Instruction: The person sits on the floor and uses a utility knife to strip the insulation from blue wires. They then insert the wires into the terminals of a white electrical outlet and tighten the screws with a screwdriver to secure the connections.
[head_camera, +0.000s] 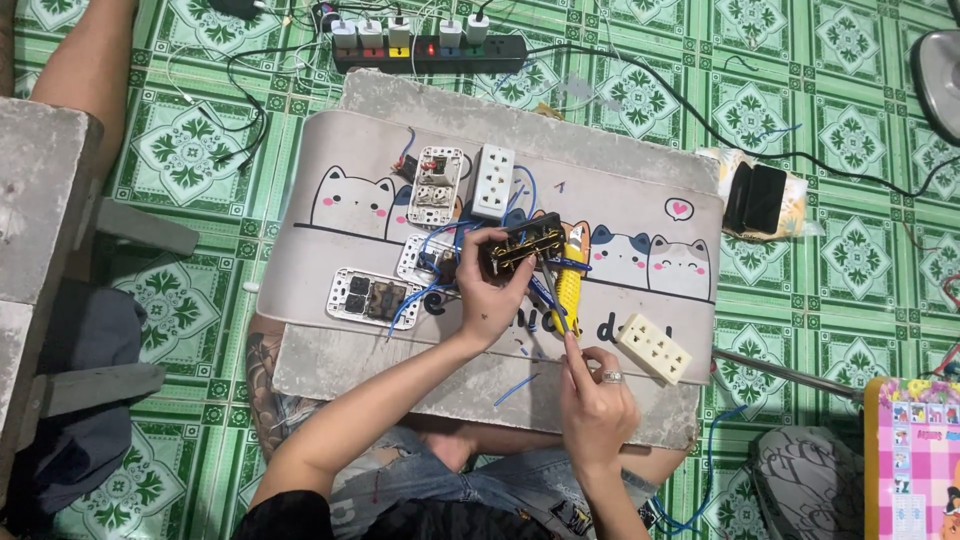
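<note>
My left hand (487, 298) grips a dark socket module (520, 246) with brass contacts and blue wires (430, 292) trailing from it, held above a cat-printed mat (330, 160). My right hand (596, 393), with a ring on one finger, holds a yellow-handled screwdriver (570, 283) whose tip points up toward the module. A cream socket block (653, 348) lies just right of my right hand. Further up the mat rest a white socket (493, 181) and an open switch frame (435, 186). Another frame with dark modules (369, 297) lies left of my left hand.
The mat covers a grey slab (470, 100) on a green patterned floor. A black power strip (430, 50) with several plugs sits at the top. A black case (756, 198) lies to the right, a metal rod (790, 375) beside the slab, and concrete blocks (40, 200) to the left.
</note>
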